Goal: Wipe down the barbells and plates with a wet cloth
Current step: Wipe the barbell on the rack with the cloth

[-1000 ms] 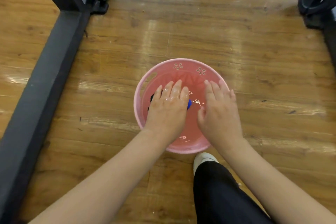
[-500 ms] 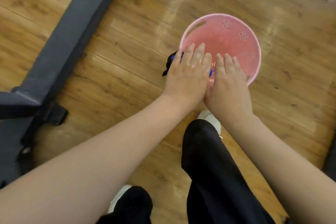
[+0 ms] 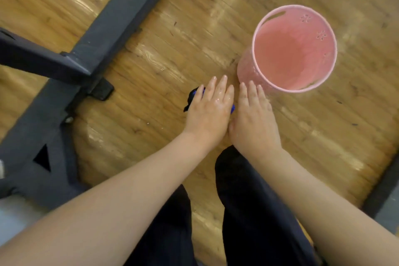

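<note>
Glossy wood-plank floor (image 3: 164, 54) carries a round pink plastic bucket (image 3: 246, 69) with flower-shaped cut-outs near its rim, standing toward the far right. Dark grey steel rack beams (image 3: 121, 15) cross the floor's left side, meeting at a welded joint. Left hand (image 3: 210, 107), wet, fingers straight, lies flat over a dark blue-edged cloth (image 3: 191, 97), which shows only at the hand's edges. Right hand (image 3: 254, 112), fingers likewise straight, lies beside it, holding nothing visible. No legible writing. Black trousers (image 3: 248, 211) below

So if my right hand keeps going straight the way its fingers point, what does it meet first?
Probably the pink basket: the right hand points at its near lower wall, though their relative heights are unclear.
</note>
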The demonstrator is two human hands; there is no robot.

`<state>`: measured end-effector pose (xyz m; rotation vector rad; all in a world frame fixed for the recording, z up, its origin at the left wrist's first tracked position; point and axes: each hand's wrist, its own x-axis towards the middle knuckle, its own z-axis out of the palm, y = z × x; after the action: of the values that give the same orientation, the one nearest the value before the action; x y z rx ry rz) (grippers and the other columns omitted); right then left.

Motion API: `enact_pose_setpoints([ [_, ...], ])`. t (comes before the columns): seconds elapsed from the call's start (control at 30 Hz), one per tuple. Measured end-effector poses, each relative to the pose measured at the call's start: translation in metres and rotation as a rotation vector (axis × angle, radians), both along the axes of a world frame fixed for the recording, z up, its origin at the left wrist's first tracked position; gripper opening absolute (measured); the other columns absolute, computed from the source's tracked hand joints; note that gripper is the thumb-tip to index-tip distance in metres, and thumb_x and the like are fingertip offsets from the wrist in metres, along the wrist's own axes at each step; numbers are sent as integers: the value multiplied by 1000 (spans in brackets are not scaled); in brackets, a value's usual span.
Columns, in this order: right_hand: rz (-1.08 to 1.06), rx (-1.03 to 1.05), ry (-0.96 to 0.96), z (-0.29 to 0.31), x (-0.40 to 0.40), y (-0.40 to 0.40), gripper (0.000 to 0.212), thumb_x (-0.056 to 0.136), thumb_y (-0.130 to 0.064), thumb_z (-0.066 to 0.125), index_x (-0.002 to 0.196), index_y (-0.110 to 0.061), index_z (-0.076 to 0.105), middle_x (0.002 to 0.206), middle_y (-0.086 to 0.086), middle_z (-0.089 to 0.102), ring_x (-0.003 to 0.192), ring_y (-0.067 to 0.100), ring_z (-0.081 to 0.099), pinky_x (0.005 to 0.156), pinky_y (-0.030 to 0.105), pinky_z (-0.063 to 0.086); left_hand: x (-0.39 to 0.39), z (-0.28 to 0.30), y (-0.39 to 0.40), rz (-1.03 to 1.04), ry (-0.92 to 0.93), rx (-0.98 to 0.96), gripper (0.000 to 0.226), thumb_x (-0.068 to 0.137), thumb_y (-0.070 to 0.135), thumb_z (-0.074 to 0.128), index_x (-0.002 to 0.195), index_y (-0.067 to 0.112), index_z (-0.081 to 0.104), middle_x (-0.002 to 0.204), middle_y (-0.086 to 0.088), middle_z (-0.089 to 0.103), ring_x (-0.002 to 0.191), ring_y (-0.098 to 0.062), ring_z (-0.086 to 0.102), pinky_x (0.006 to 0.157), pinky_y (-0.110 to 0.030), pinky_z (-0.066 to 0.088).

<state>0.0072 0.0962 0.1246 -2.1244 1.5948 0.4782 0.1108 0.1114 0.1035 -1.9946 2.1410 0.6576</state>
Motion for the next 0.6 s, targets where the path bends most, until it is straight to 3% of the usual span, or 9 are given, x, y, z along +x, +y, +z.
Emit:
enact_pose_setpoints([
  [0.27, 223, 62, 30, 0, 24, 25, 67, 98, -25, 33, 151, -7, -5, 158, 15, -7, 146, 28, -6, 118, 39, 8, 14, 5, 46, 227, -21, 21, 52, 103, 17, 24, 152, 13, 8, 159, -8, 0, 146, -24, 0, 117, -38, 6],
  [0.6, 432, 54, 24, 33, 26, 79, 67, 98, -21, 35, 151, -7, -4, 158, 15, -6, 146, 28, -5, 117, 38, 6, 8, 51, 129, 415, -85, 109, 59, 101, 16, 30, 151, 10, -1, 159, -10, -6, 146, -25, -5, 118, -39, 6],
])
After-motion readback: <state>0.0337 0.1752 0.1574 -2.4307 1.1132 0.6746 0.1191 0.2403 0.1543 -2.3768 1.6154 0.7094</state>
